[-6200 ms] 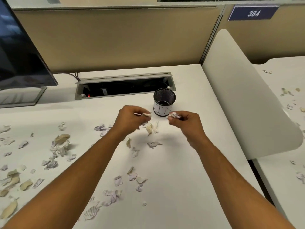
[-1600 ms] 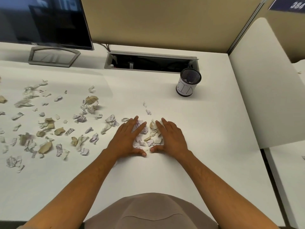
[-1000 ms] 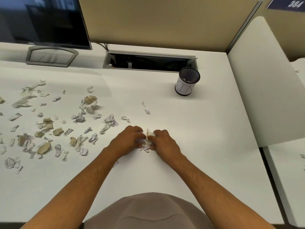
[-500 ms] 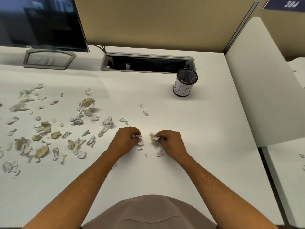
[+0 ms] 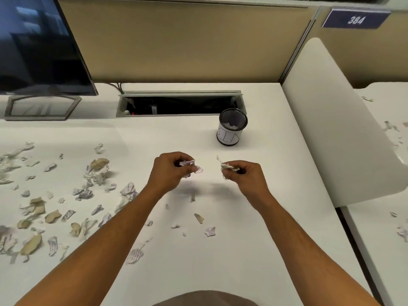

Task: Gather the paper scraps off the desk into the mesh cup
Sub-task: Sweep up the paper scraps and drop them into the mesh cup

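The black mesh cup [image 5: 232,130] with a white label stands upright on the white desk [image 5: 265,250], a few scraps visible inside. My left hand [image 5: 171,171] is raised above the desk and grips a small bunch of white paper scraps [image 5: 189,165]. My right hand [image 5: 247,176] is also lifted and pinches white and tan scraps [image 5: 227,167]. Both hands hover in front of the cup, nearer to me. Many white and tan scraps [image 5: 66,202] lie spread over the left half of the desk. A few small scraps [image 5: 198,225] lie below my hands.
A dark monitor [image 5: 37,47] on its stand is at the back left. An open cable tray [image 5: 178,104] is set into the desk behind the cup. A white rounded divider [image 5: 335,133] bounds the desk on the right, with a neighbouring desk beyond.
Both hands closed on scraps at the desk surface, then lifted and moved forward toward the cup. A few small scraps stayed behind on the desk. The camera view tilted up.
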Tool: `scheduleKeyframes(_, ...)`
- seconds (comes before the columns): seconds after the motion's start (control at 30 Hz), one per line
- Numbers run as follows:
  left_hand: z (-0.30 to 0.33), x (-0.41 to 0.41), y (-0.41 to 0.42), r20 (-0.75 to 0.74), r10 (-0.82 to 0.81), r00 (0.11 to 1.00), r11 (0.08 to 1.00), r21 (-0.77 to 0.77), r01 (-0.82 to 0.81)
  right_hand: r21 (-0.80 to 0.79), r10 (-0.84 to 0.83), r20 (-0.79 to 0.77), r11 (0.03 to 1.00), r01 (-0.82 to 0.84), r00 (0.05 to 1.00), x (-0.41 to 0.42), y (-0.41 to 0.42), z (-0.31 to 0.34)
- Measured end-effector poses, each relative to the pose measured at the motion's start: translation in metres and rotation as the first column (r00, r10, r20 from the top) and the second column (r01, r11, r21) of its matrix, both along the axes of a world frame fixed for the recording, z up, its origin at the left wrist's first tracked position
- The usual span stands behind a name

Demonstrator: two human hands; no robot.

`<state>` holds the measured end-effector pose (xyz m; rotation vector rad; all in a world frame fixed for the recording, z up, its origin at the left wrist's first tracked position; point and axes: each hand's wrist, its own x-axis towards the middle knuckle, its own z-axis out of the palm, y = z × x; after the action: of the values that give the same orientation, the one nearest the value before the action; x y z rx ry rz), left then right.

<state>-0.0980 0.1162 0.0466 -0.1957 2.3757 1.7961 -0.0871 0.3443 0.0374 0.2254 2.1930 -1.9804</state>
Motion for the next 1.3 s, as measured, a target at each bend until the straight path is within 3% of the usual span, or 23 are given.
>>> scheduleKeyframes(0.47, 0.04, -0.131, 0.094, -0.226, -0.126, 0.966, 0.97, -0.23, 0.072, -0.066, -0.18, -0.072, 0.982, 0.176, 0.981, -0.067, 0.044, 0.034)
scheduleKeyframes(0.77, 0.035, -0.168, 0.123, -0.155, -0.247, 0.957, 0.888, -0.432, 0.16, -0.057, -0.22, -0.038, 0.974, 0.218, 0.975, -0.077, 0.055, 0.026)
scheduleKeyframes(0.9, 0.035, -0.166, 0.117, -0.168, -0.3, 0.939, 0.872, -0.447, 0.198, -0.023, -0.226, -0.035, 0.974, 0.226, 0.973, -0.08, 0.058, 0.025)
scheduleKeyframes(1.17, 0.023, -0.147, 0.08, -0.338, -0.201, 0.92, 0.9, -0.435, 0.037, 0.16, -0.189, -0.069, 0.967, 0.198, 0.98, -0.101, 0.047, 0.036)
scheduleKeyframes(1.3, -0.013, -0.12, 0.053, -0.278, -0.186, 0.942, 0.872, -0.489, 0.028, 0.318, -0.147, -0.106, 0.932, 0.173, 0.983, -0.122, 0.041, 0.048)
